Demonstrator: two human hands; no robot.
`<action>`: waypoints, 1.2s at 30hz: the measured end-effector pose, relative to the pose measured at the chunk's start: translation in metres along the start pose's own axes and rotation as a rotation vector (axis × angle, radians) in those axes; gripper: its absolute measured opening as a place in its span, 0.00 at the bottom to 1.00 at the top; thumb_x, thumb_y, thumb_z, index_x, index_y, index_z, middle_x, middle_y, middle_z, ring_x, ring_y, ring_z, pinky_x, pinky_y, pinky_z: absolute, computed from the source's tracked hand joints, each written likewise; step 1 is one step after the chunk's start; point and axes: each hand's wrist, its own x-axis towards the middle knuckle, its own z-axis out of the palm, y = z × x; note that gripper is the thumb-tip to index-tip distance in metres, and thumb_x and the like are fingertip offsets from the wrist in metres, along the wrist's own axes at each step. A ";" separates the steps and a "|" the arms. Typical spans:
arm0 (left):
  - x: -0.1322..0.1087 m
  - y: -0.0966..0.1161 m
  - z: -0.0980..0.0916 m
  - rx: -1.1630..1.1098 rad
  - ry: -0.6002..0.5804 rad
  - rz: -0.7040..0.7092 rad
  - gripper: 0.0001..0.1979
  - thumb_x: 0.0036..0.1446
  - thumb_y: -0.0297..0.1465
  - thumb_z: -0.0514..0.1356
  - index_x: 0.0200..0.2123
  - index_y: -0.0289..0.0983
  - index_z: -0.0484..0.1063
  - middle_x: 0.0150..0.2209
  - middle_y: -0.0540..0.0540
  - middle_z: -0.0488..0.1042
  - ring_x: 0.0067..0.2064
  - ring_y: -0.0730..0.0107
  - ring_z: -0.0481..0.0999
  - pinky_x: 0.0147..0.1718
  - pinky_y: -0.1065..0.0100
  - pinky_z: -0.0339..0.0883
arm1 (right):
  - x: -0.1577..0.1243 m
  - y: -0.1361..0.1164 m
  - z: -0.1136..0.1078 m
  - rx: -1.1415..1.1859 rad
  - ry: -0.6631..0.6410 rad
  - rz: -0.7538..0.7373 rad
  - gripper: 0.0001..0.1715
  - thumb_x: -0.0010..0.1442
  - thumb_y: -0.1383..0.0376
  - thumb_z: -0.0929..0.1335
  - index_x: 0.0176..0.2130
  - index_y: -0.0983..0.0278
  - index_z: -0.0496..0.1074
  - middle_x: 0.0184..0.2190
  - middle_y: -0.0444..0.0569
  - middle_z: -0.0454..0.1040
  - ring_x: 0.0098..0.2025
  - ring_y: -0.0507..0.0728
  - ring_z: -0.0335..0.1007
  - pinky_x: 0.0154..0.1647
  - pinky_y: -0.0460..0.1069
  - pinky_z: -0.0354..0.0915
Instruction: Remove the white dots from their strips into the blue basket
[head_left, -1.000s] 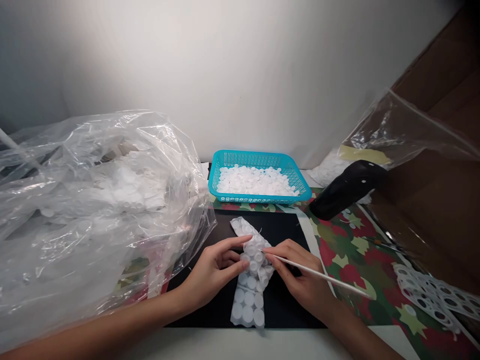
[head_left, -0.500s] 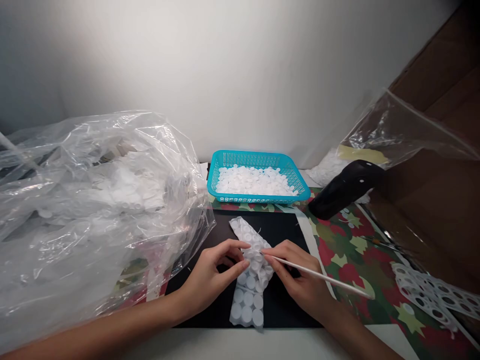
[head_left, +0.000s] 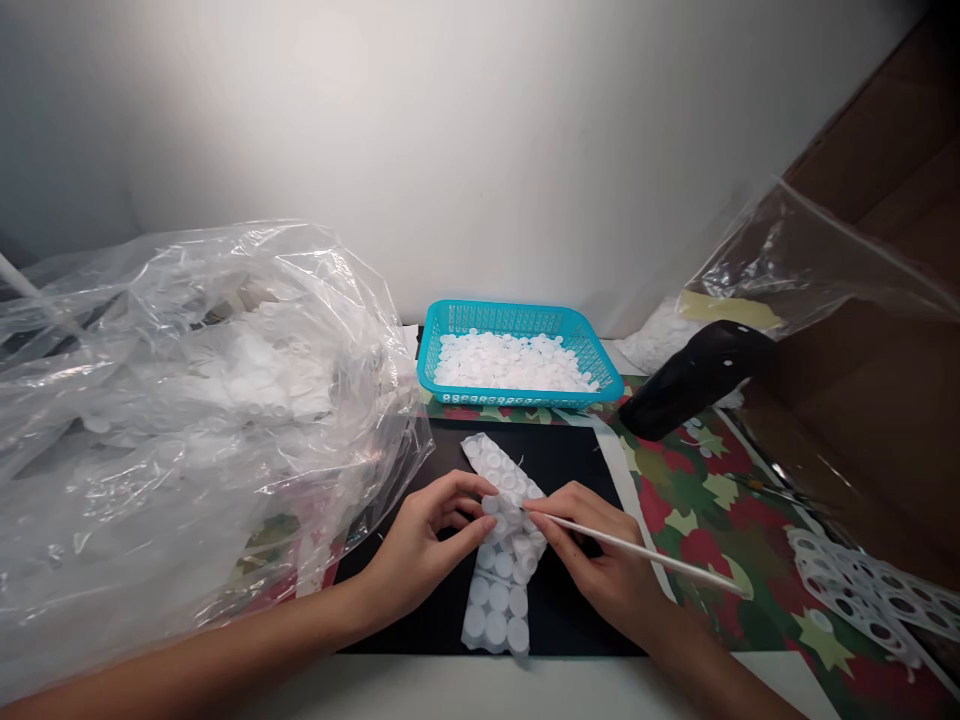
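A strip of translucent backing with rows of small white round discs lies on a black mat, running from the far end towards me. My left hand rests its fingertips on the strip's left edge and steadies it. My right hand grips a thin white stick, and the stick's tip touches the discs near my left fingertips. The part of the strip under my fingers is hidden.
A turquoise plastic basket of loose white discs stands beyond the mat. A large clear plastic bag of white pieces fills the left. A black cylindrical object, a clear bag and a punched white sheet lie right.
The strip's middle lies flatter and less bunched than before. My left fingers have shifted along its edge, and the stick's tip has stayed near them.
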 end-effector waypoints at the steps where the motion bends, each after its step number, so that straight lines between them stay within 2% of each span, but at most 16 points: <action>1: 0.000 0.000 0.000 -0.010 -0.006 0.002 0.09 0.57 0.32 0.58 0.41 0.36 0.68 0.41 0.45 0.71 0.38 0.70 0.71 0.36 0.69 0.68 | 0.000 0.000 0.000 0.000 0.004 0.009 0.08 0.61 0.69 0.64 0.39 0.61 0.73 0.30 0.47 0.72 0.31 0.53 0.67 0.32 0.48 0.65; 4: 0.000 0.002 -0.001 -0.021 -0.074 0.008 0.07 0.56 0.31 0.58 0.38 0.35 0.70 0.40 0.44 0.71 0.35 0.72 0.70 0.32 0.71 0.67 | 0.000 -0.001 -0.001 -0.004 0.022 0.037 0.08 0.61 0.68 0.64 0.38 0.61 0.73 0.30 0.47 0.72 0.31 0.53 0.68 0.32 0.48 0.66; 7: 0.000 0.005 -0.001 0.002 -0.140 0.019 0.09 0.56 0.30 0.58 0.41 0.35 0.72 0.40 0.43 0.71 0.36 0.70 0.71 0.32 0.71 0.67 | 0.001 -0.001 -0.001 -0.002 0.022 0.031 0.08 0.61 0.67 0.64 0.38 0.61 0.73 0.29 0.47 0.73 0.30 0.53 0.68 0.31 0.48 0.66; 11: -0.001 0.006 -0.001 0.035 -0.125 0.057 0.14 0.56 0.29 0.58 0.47 0.37 0.71 0.44 0.42 0.69 0.41 0.68 0.71 0.32 0.73 0.68 | 0.000 -0.002 -0.004 0.021 0.022 0.016 0.08 0.60 0.69 0.64 0.38 0.61 0.73 0.29 0.46 0.72 0.29 0.53 0.68 0.30 0.48 0.65; 16: -0.001 0.003 -0.001 0.066 -0.096 0.035 0.16 0.56 0.30 0.58 0.48 0.39 0.70 0.46 0.42 0.68 0.41 0.68 0.69 0.31 0.74 0.68 | -0.001 -0.005 -0.010 0.029 0.142 -0.049 0.11 0.59 0.73 0.65 0.39 0.61 0.72 0.31 0.47 0.74 0.32 0.54 0.68 0.32 0.49 0.64; 21: -0.001 0.002 0.001 0.100 -0.091 0.047 0.17 0.56 0.31 0.59 0.49 0.39 0.70 0.46 0.43 0.67 0.40 0.70 0.69 0.28 0.76 0.68 | 0.000 -0.009 0.000 -0.014 0.006 -0.156 0.14 0.58 0.73 0.65 0.43 0.62 0.73 0.29 0.48 0.73 0.30 0.54 0.66 0.30 0.49 0.65; 32: -0.002 0.004 0.002 0.154 -0.109 0.084 0.17 0.56 0.30 0.58 0.49 0.38 0.70 0.47 0.43 0.67 0.39 0.72 0.72 0.28 0.77 0.69 | -0.004 -0.002 0.011 -0.060 0.010 -0.203 0.13 0.58 0.75 0.65 0.42 0.63 0.72 0.30 0.49 0.73 0.31 0.53 0.65 0.32 0.49 0.63; 36: -0.002 0.004 0.002 0.153 -0.125 0.109 0.17 0.55 0.28 0.58 0.50 0.38 0.70 0.47 0.43 0.68 0.39 0.72 0.72 0.28 0.77 0.68 | -0.002 0.000 0.016 -0.134 0.005 -0.200 0.10 0.58 0.73 0.65 0.40 0.64 0.73 0.30 0.49 0.74 0.31 0.54 0.65 0.33 0.49 0.64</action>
